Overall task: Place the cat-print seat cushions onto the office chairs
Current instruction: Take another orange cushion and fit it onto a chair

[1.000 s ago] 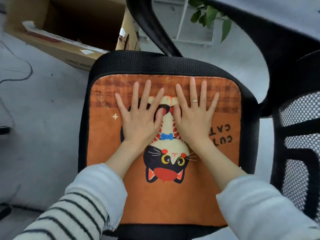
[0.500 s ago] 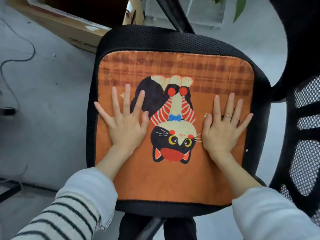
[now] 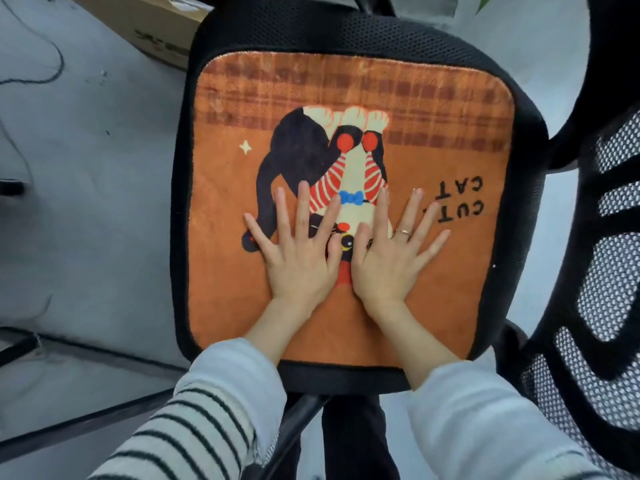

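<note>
An orange cat-print seat cushion lies flat on the black mesh seat of an office chair, its black rim showing all around. The cat picture and the words "CUTE CAT" face away from me. My left hand and my right hand lie palm down side by side on the cushion's near middle, fingers spread, covering the cat's face. Neither hand grips anything. A ring sits on my right hand.
The chair's mesh backrest curves along the right edge. A cardboard box stands on the grey floor beyond the seat at upper left, and a thin cable lies on the floor at left. The chair's base shows below the seat.
My hands were together near the cushion's far part, then spread out to its sides; now they have come back together lower on the cushion, over the cat's face. The view has tilted downward.
</note>
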Action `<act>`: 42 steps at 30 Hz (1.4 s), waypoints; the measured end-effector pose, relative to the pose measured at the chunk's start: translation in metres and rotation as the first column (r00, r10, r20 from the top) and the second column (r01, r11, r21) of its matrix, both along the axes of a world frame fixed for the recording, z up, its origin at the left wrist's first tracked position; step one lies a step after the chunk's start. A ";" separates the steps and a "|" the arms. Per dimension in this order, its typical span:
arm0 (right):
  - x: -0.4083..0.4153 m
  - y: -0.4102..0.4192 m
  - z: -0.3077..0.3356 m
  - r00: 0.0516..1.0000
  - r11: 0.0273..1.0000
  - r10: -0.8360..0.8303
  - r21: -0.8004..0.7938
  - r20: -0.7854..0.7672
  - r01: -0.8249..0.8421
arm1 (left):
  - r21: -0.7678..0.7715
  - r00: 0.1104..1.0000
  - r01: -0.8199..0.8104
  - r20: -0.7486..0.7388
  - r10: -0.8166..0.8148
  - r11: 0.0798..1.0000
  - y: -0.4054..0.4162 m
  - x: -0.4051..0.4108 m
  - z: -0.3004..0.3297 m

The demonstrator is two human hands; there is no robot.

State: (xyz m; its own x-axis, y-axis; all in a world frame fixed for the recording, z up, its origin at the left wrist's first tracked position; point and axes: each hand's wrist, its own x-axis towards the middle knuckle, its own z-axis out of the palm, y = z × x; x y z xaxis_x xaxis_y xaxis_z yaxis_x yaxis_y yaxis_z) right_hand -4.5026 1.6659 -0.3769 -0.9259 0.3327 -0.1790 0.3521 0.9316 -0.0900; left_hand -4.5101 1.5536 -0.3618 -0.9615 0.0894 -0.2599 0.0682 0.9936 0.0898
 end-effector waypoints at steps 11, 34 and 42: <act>0.057 0.068 0.004 0.990 0.990 0.138 0.039 0.012 -0.139 | -0.036 0.997 0.038 -0.064 -0.040 0.999 -0.066 0.040 0.001; 0.105 0.029 0.013 0.994 0.998 0.069 -0.019 0.088 -0.068 | 0.027 0.992 0.060 0.106 -0.062 0.998 -0.029 0.094 0.011; 0.115 0.079 0.012 0.957 0.956 0.289 0.038 0.027 -0.290 | -0.036 0.993 0.108 0.054 -0.106 0.994 -0.096 0.107 0.009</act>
State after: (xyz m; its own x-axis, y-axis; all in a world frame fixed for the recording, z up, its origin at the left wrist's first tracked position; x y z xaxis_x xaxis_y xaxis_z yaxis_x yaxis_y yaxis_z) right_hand -4.3874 1.7449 -0.3651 -0.9797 0.0584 -0.1916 0.0682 0.9966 -0.0451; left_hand -4.4034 1.4577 -0.3525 -0.9321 0.1799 -0.3145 0.1704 0.9837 0.0579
